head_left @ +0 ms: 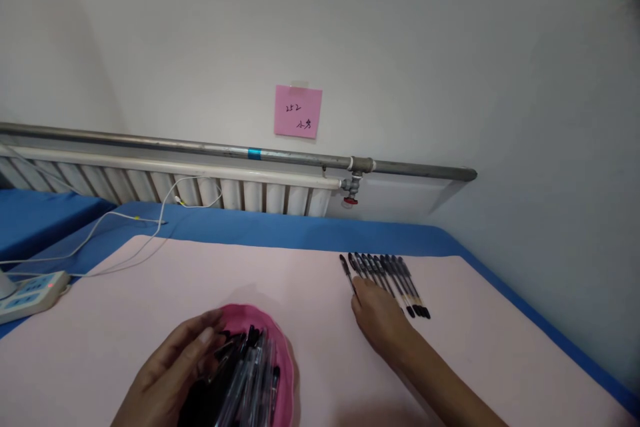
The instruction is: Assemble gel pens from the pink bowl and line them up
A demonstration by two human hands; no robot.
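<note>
Over the left part of a pink basket (285,353) is my left hand (175,363), its fingers curled among the pens (250,373). Whatever it grips there is hidden in the dark pile. The basket holds several clear-barrelled pens with black caps. My right hand (377,313) has its fingers closed round a black-capped pen (346,267), whose cap end points away from me. This pen lies at the left end of a row of similar pens (395,273), set side by side on the pink sheet; the right hand covers the lower ends of some.
The pink sheet (200,280) lies on a blue-covered table (300,230). At the left are a power strip (35,297) and white cables (120,215). Behind stand a radiator (250,197), a pipe (200,147) with a red-handled valve (350,201), and a wall bearing a pink note (298,112).
</note>
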